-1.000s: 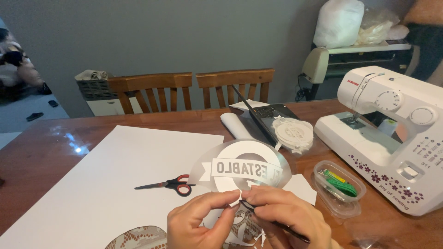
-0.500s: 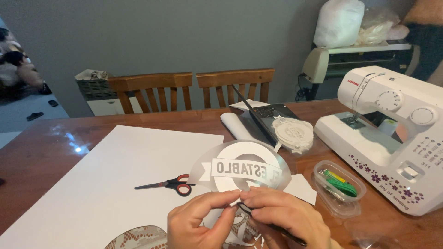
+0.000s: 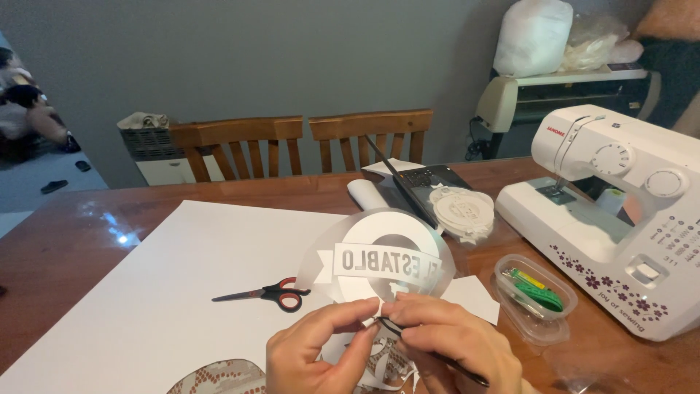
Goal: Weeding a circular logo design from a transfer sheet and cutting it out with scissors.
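My left hand (image 3: 317, 350) and my right hand (image 3: 456, 343) meet at the bottom centre of the head view. Both pinch the lower edge of a round clear sheet with a white circular design (image 3: 383, 263), which stands tilted up over the table. My right hand also holds a thin dark pointed tool (image 3: 445, 359) that runs down to the right. Cut white pieces lie under my hands.
A large white board (image 3: 160, 306) covers the wooden table, with red-handled scissors (image 3: 266, 293) on it. A white sewing machine (image 3: 620, 211) stands at right, a small clear container (image 3: 536, 295) beside it. Round white cut-outs (image 3: 461, 211) lie behind. Two wooden chairs (image 3: 306, 142) stand at the far edge.
My hands have shifted slightly at the sheet's lower edge; otherwise nothing has visibly moved.
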